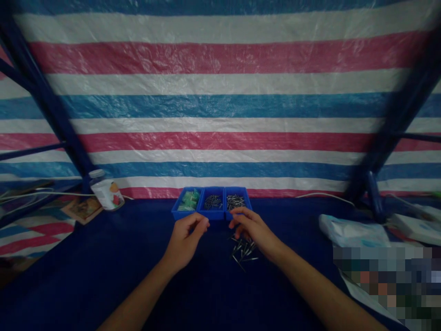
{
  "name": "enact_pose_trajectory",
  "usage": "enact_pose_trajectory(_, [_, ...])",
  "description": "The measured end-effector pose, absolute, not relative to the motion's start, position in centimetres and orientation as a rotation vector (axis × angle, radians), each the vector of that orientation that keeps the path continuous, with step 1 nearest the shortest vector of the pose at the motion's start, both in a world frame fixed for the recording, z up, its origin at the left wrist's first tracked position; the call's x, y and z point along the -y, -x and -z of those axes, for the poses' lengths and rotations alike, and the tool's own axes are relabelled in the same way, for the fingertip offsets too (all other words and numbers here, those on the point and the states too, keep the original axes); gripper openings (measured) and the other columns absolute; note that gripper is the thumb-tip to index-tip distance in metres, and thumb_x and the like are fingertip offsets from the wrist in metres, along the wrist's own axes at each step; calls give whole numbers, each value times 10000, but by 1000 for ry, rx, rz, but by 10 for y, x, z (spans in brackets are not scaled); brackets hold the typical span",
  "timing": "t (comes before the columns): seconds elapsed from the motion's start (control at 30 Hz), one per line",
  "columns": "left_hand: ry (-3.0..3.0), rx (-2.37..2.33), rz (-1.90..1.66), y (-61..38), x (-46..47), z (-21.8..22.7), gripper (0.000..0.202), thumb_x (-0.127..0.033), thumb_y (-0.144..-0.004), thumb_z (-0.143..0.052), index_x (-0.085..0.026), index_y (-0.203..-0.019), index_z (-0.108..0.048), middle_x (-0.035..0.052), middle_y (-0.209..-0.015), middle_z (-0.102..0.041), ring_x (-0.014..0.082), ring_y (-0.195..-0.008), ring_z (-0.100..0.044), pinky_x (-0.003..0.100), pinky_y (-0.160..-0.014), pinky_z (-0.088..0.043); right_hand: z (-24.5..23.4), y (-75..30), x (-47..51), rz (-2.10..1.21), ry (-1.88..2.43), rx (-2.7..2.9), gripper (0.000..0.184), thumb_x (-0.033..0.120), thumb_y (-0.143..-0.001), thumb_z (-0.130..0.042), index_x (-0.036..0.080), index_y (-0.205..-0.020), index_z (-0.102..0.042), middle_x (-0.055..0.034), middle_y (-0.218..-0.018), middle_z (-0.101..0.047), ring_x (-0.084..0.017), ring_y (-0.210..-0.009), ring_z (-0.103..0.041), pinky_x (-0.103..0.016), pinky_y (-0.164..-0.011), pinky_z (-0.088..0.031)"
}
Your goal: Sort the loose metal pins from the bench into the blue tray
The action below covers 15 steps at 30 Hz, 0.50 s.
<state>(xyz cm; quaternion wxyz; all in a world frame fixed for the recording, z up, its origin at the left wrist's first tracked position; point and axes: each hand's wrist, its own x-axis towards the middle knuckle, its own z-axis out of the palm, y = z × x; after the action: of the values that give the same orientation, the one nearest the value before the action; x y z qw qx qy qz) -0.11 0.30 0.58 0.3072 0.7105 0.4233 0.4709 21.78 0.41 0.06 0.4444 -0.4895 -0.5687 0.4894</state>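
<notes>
A blue plastic tray (211, 214) with three compartments stands on the dark blue tabletop (110, 285), just beyond my hands. Its left compartment holds green pieces (189, 201), the middle one dark small parts (212, 202), and the right one thin metal pins (236, 201). My left hand (184, 241) hovers at the tray's front edge, its fingertips drawn together. My right hand (253, 231) curves over a loose pile of metal pins (244, 250), its fingers reaching the tray's right compartment. Anything small between my fingers is hidden.
A striped plastic tarp (220, 110) and dark blue metal frame posts (48, 101) stand behind the table. A labelled jar (106, 193) and a picture card (82, 209) sit at the left, a white plastic bag (351, 232) at the right. A pixelated patch covers the lower right.
</notes>
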Motion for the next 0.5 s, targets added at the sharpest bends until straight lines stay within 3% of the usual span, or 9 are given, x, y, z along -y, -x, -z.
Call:
enact_pose_trajectory(0.1, [-1917, -1116, -1221, 0, -3, -6, 349, -448, -922, -538, -172, -742, -653, 5, -703, -627, 133, -651, -562, 253, -626, -430, 0, -228, -3, -712, 1337, 1837, 187, 219, -862, -537, 194, -999, -662, -33, -852, -685, -156, -740, -613, -320, -709, -458])
enact_pose_trajectory(0.2, [-1962, -1133, -1176, -2, -2, -5, 339, -428, -926, -526, -173, -734, -640, -4, -691, -610, 131, -648, -550, 252, -621, -414, 7, -236, -3, -370, 1303, 2196, 208, 150, -874, -524, 195, -962, -707, -61, -996, -706, -200, -942, -610, -385, -885, -449])
enact_pose_trajectory(0.33, [-2051, -1154, -1064, -6, -1, -4, 308, -402, -924, -531, -178, -736, -628, -23, -657, -584, 122, -618, -519, 244, -594, -382, 16, -236, -2, -211, 1263, 2456, 253, 143, -903, -520, 218, -1057, -707, -58, -1054, -716, -228, -988, -585, -394, -861, -435])
enact_pose_trajectory(0.5, [-2207, -1142, -898, -12, 2, -2, 260, -362, -934, -529, -187, -790, -656, -13, -709, -626, 130, -648, -542, 252, -622, -397, 16, -230, 0, -71, 1268, 2548, 280, 84, -890, -501, 214, -1038, -700, -68, -1009, -704, -224, -947, -570, -381, -829, -418])
